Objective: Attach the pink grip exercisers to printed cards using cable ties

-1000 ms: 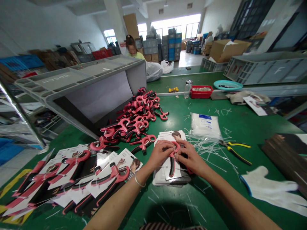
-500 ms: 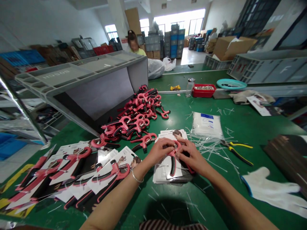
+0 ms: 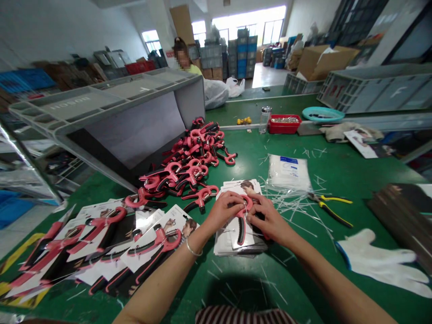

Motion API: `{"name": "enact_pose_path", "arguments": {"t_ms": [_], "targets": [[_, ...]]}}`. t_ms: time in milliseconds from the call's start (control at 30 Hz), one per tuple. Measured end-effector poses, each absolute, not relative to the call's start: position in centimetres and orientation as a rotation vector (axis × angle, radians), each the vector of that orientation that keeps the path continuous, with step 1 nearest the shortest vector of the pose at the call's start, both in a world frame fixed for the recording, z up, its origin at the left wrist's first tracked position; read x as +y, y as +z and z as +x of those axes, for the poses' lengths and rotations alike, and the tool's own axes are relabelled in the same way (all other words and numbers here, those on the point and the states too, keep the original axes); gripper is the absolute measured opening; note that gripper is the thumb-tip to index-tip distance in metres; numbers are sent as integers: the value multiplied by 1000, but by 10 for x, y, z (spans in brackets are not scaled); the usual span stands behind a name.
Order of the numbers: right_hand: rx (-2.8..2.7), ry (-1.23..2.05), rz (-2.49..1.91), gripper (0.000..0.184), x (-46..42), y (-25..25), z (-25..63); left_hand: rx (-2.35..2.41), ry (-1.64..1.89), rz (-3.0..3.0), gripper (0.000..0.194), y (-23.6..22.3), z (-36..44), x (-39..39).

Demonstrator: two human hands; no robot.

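Facing hands (image 3: 223,210) (image 3: 270,220) on pink handgrip (image 3: 241,229)

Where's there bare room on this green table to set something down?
Bare: between the pliers and the printed card beyond, and between the pink grip pile and the labelled bag. Crowded: left side, under carded grips, and around the loose white strips.

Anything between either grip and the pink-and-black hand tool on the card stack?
Nothing visible: the left grip and right grip both reach the hand tool at its upper end. The loose white ties lie mostly right of the card stack.
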State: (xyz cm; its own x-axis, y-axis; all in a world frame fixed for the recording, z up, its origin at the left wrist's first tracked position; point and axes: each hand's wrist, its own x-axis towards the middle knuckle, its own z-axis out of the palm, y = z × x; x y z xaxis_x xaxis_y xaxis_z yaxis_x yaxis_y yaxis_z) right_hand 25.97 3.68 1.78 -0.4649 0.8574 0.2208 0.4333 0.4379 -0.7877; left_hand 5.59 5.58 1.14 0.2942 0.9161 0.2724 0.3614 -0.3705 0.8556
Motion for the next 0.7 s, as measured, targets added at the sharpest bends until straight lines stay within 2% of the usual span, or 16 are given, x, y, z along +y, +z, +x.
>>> {"name": "enact_pose_path", "arguments": {"t_ms": [300,500,600,700], "targets": [[-1947,895,-1141,11,43,16,252,1050,983,1941,11,12,52,55],[-1943,800,-1149,11,45,7,249,1162,994,1715,19,31,55,56],[-1955,725,-1140,28,42,6,248,1247,1041,2015,17,41,68,38],[-1978,686,-1101,34,43,5,245,1199,927,2445,19,37,83,9]]}}
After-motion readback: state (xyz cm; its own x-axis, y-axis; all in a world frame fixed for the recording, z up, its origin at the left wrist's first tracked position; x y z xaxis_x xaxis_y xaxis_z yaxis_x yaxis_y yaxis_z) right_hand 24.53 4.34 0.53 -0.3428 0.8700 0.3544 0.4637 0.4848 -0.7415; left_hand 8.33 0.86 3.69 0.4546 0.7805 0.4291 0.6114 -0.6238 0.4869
